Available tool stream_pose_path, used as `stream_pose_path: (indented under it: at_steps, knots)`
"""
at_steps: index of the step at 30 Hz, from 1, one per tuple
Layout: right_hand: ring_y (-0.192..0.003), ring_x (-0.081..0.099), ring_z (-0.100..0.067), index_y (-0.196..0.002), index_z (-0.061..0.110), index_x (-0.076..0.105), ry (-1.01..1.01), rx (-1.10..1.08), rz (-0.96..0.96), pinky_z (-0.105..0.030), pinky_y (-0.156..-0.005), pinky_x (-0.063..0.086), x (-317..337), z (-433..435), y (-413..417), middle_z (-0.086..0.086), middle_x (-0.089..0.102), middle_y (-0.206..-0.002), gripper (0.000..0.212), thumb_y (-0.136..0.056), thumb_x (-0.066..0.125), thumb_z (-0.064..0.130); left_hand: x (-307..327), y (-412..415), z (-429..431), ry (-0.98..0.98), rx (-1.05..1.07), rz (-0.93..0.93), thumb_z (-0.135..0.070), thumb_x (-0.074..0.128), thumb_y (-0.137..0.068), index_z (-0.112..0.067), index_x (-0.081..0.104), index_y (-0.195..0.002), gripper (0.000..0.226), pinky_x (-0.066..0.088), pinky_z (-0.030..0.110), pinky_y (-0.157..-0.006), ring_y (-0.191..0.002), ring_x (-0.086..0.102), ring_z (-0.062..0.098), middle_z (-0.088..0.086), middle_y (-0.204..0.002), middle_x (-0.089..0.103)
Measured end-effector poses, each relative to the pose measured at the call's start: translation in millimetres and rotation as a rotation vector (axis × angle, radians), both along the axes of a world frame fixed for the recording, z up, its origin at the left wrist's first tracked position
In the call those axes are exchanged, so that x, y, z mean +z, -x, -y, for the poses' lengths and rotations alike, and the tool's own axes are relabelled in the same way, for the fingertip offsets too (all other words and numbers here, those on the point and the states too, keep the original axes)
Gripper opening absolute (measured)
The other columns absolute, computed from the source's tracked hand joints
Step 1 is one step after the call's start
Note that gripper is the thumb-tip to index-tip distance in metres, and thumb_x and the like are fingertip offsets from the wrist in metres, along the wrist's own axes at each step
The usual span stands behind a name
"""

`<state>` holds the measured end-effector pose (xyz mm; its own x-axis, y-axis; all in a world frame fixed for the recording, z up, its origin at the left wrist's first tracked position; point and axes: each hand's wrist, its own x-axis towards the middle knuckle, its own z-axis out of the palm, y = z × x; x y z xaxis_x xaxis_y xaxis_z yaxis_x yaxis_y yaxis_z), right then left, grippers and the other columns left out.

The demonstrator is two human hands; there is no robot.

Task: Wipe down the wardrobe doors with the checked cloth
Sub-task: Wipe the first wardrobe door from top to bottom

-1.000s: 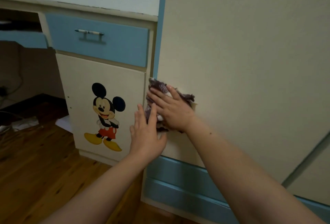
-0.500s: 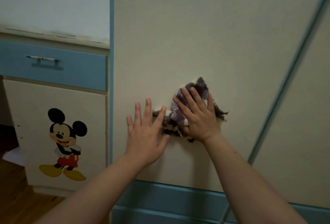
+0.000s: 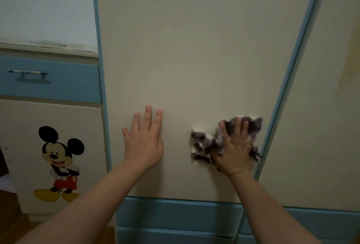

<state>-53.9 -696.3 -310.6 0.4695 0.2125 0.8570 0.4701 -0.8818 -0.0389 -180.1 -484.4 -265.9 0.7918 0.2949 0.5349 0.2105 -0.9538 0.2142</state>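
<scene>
Right hand [image 3: 235,152] — flat on cloth [image 3: 202,143]

The wardrobe door [image 3: 194,49] is flat and bare above both hands, giving an unobstructed path upward to the frame edge. A band of bare panel lies between the left hand [image 3: 144,142], flat on the door, and the checked cloth [image 3: 204,144]; that hand blocks travel further left. The right hand [image 3: 235,150] presses the cloth just beside the blue divider strip [image 3: 288,80], which bounds rightward travel. The blue base band [image 3: 175,212] bounds the panel below. The drawer handle [image 3: 29,74] protrudes at far left.
</scene>
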Motion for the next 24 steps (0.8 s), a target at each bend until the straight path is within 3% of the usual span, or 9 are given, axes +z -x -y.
stream_pose_path:
  at_steps: [2, 5, 9, 13, 16, 19, 21, 24]
  knots:
    - [-0.137, 0.015, -0.039, -0.133, 0.020, 0.047, 0.118, 0.009, 0.022, -0.078, -0.087, 0.024, -10.0, -17.7, 7.6, -0.025, 0.021, -0.149, 0.080, -0.061, 0.058, 0.054, 1.0, 1.4, 0.5, 0.021, 0.000, 0.023, -0.026, 0.040, -0.090, -0.031, -0.009, -0.145, 0.073, 0.013, 0.061, -0.106, -0.141, -0.001, 0.029, -0.004, -0.155, -0.012]
    - [-0.141, -0.015, -0.026, -0.137, 0.031, 0.034, 0.212, 0.057, 0.062, -0.072, -0.099, 0.012, -17.4, -51.4, 17.4, -0.008, -0.016, -0.155, 0.088, -0.058, 0.065, 0.055, 1.0, 2.0, 0.3, 0.033, -0.003, -0.001, -0.030, 0.045, -0.088, -0.031, -0.011, -0.144, 0.079, 0.014, 0.062, -0.106, -0.141, -0.002, 0.028, -0.006, -0.155, -0.014]
    - [-0.141, -0.017, -0.024, -0.139, 0.035, 0.033, 0.327, 0.128, 0.122, -0.062, -0.105, -0.001, -16.8, -105.9, 35.5, -0.003, 0.008, -0.155, 0.086, -0.062, 0.069, 0.053, 8.3, 5.2, -1.4, 0.051, -0.024, -0.072, -0.045, 0.052, -0.081, -0.037, -0.016, -0.142, 0.091, 0.010, 0.062, -0.106, -0.141, -0.006, 0.026, -0.008, -0.154, -0.017]
    - [-0.141, 0.002, -0.025, -0.138, 0.028, 0.019, 0.385, 0.102, 0.148, -0.060, -0.104, 0.002, -13.1, -139.7, 45.9, 0.001, 0.022, -0.149, 0.095, -0.063, 0.067, 0.062, 13.1, 8.0, -3.2, 0.024, -0.030, -0.111, -0.052, 0.050, -0.077, -0.040, -0.022, -0.138, 0.096, 0.003, 0.065, -0.105, -0.141, -0.007, 0.027, -0.009, -0.154, -0.018]
    - [-0.141, -0.014, -0.022, -0.140, 0.029, 0.015, 0.450, 0.132, 0.187, -0.056, -0.107, -0.003, -12.4, -133.1, 39.2, 0.002, 0.012, -0.150, 0.089, -0.070, 0.063, 0.056, 11.3, 9.3, -5.3, 0.003, -0.021, -0.121, -0.052, 0.049, -0.078, -0.039, -0.022, -0.139, 0.095, 0.001, 0.066, -0.105, -0.141, -0.009, 0.025, -0.009, -0.153, -0.022]
    - [-0.143, -0.008, -0.018, -0.141, 0.032, 0.027, 0.490, 0.187, 0.258, -0.052, -0.109, 0.000, -10.7, -105.4, 26.1, 0.004, 0.018, -0.150, 0.071, -0.076, 0.054, 0.042, 4.3, 6.8, -6.6, -0.018, 0.000, -0.110, -0.064, 0.040, -0.080, -0.039, -0.022, -0.139, 0.089, 0.002, 0.066, -0.104, -0.140, -0.015, 0.025, -0.007, -0.151, -0.027]
    - [-0.143, -0.005, -0.017, -0.141, 0.033, 0.030, 0.474, 0.190, 0.264, -0.053, -0.109, 0.004, -16.5, -73.3, 15.8, 0.003, 0.011, -0.154, 0.066, -0.078, 0.046, 0.043, -0.3, 3.1, -4.8, -0.033, 0.006, -0.122, -0.073, 0.031, -0.077, -0.042, -0.024, -0.137, 0.087, 0.003, 0.067, -0.104, -0.139, -0.019, 0.028, -0.004, -0.148, -0.033]
    - [-0.143, -0.008, -0.017, -0.146, 0.034, 0.009, 0.352, 0.092, 0.204, -0.053, -0.108, 0.003, -36.2, -13.0, 1.0, 0.005, -0.014, -0.155, 0.078, -0.077, 0.041, 0.047, -4.0, -3.2, 1.5, -0.035, -0.007, -0.148, -0.079, 0.025, -0.073, -0.044, -0.029, -0.133, 0.087, 0.005, 0.067, -0.104, -0.136, -0.025, 0.036, 0.003, -0.140, -0.044]
